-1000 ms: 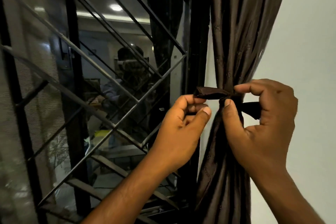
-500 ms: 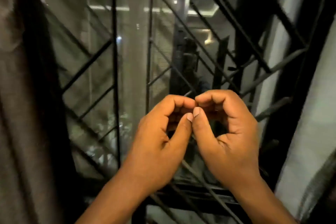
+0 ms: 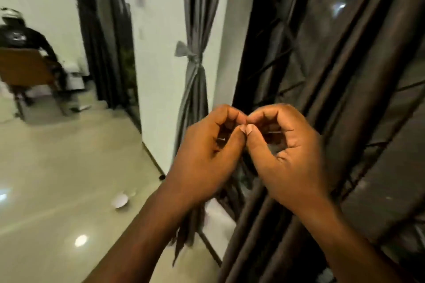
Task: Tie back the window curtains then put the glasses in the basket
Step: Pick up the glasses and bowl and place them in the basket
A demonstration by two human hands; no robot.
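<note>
Both hands are raised together before the window, thumbs touching: the left hand (image 3: 207, 149) and right hand (image 3: 287, 156) have curled fingers holding nothing visible. A grey curtain (image 3: 195, 80) hangs beyond them, tied at its middle; a dark curtain (image 3: 345, 99) drapes loose at right.

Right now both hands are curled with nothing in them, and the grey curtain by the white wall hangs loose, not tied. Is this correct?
Not quite. The head view shows the grey curtain by the white wall already tied back with a knot. The left hand and right hand are indeed curled and empty.
</note>
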